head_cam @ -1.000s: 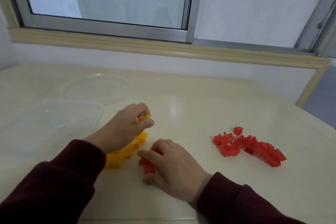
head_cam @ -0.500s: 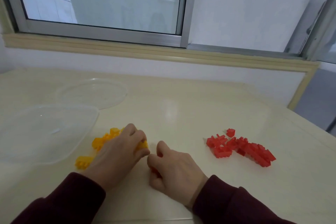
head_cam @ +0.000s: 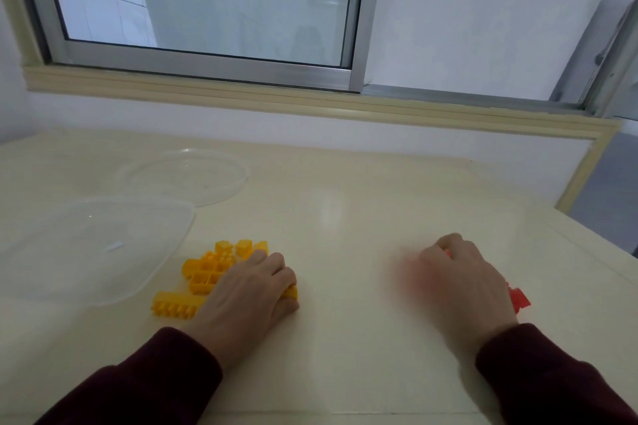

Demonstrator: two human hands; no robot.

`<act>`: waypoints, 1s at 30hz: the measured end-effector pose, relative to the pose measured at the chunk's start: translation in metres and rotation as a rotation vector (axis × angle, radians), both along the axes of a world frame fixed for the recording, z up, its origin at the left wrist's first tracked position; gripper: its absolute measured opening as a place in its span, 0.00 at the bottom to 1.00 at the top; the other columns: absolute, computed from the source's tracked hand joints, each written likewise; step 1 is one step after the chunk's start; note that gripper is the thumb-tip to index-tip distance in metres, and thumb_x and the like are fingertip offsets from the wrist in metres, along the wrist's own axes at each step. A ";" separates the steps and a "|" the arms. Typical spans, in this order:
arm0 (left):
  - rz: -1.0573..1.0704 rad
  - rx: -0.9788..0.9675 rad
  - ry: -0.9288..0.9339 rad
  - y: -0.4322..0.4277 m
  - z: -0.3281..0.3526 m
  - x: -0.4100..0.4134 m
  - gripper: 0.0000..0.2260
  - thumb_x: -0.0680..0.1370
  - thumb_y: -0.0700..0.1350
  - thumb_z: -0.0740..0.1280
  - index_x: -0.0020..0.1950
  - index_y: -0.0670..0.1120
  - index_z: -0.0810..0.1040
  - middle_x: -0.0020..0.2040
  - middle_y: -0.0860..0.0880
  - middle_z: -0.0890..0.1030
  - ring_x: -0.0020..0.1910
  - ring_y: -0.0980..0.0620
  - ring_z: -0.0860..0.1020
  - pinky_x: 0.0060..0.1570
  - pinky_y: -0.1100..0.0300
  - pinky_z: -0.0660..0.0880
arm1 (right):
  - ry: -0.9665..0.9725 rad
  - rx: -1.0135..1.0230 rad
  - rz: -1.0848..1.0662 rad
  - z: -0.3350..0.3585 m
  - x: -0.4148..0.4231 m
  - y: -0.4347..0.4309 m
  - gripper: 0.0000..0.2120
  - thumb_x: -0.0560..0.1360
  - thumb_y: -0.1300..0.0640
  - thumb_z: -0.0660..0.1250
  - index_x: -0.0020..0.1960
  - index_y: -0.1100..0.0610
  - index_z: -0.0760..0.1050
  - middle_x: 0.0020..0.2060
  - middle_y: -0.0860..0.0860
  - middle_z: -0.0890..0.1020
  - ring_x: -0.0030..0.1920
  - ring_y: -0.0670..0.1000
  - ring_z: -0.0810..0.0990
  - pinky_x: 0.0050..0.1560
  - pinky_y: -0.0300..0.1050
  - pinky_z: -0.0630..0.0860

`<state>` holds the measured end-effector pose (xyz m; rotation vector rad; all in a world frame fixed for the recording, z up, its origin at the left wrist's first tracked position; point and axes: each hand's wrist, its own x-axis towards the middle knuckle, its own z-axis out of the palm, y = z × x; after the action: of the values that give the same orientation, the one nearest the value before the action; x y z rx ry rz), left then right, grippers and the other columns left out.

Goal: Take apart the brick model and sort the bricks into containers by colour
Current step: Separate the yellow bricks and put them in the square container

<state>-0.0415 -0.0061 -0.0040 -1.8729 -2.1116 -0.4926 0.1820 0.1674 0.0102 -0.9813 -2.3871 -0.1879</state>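
Both hands are parting, each going to its own colour.

The right hand is leaving the middle of the bench, where it was lying over a small red piece close beside the left hand. It is sweeping out to the right, blurred with motion, and is now covering most of the red bricks. The small red piece is no longer lying in the middle. The left hand, raised a second ago with a brick pinched in its fingertips, is now lying low on the bench, its grip curling round one yellow brick. The yellow bricks, seen a second ago as one lump under that hand, are now lying as loose pieces just left of it.
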 end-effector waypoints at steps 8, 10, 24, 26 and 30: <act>-0.004 0.065 -0.034 -0.003 0.002 0.004 0.15 0.73 0.53 0.66 0.57 0.48 0.77 0.48 0.49 0.78 0.51 0.47 0.72 0.51 0.53 0.71 | 0.111 0.046 0.045 0.001 -0.006 -0.006 0.18 0.71 0.46 0.56 0.42 0.55 0.81 0.46 0.57 0.81 0.46 0.59 0.77 0.42 0.50 0.77; -0.005 0.090 -0.048 -0.003 0.004 0.006 0.15 0.73 0.53 0.67 0.57 0.47 0.77 0.48 0.48 0.78 0.51 0.46 0.72 0.51 0.53 0.71 | 0.081 0.039 0.040 0.002 -0.008 -0.007 0.14 0.72 0.47 0.61 0.43 0.55 0.81 0.48 0.56 0.81 0.48 0.58 0.76 0.45 0.52 0.76; 0.177 0.213 -0.184 -0.018 0.037 -0.039 0.17 0.73 0.55 0.64 0.59 0.49 0.74 0.53 0.49 0.76 0.55 0.50 0.69 0.51 0.59 0.67 | 0.104 -0.005 0.482 0.043 -0.136 -0.073 0.14 0.72 0.46 0.61 0.45 0.53 0.81 0.44 0.51 0.80 0.51 0.54 0.74 0.47 0.50 0.74; 0.232 0.189 -0.191 -0.021 0.041 -0.055 0.17 0.74 0.55 0.64 0.59 0.49 0.73 0.55 0.48 0.76 0.55 0.50 0.69 0.51 0.59 0.67 | 0.077 -0.012 0.530 0.049 -0.160 -0.078 0.14 0.73 0.45 0.61 0.46 0.52 0.80 0.45 0.50 0.79 0.52 0.53 0.72 0.50 0.50 0.73; 0.381 0.071 -0.168 -0.023 0.047 -0.088 0.18 0.75 0.56 0.62 0.60 0.47 0.72 0.57 0.47 0.75 0.57 0.48 0.70 0.53 0.53 0.71 | 0.001 -0.006 0.608 0.053 -0.204 -0.080 0.14 0.74 0.45 0.60 0.50 0.52 0.79 0.47 0.50 0.79 0.54 0.52 0.70 0.52 0.49 0.71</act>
<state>-0.1293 -0.0294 0.0429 -1.3841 -2.4468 -0.6402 -0.0219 0.0869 0.0632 -0.2224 -2.5614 0.0482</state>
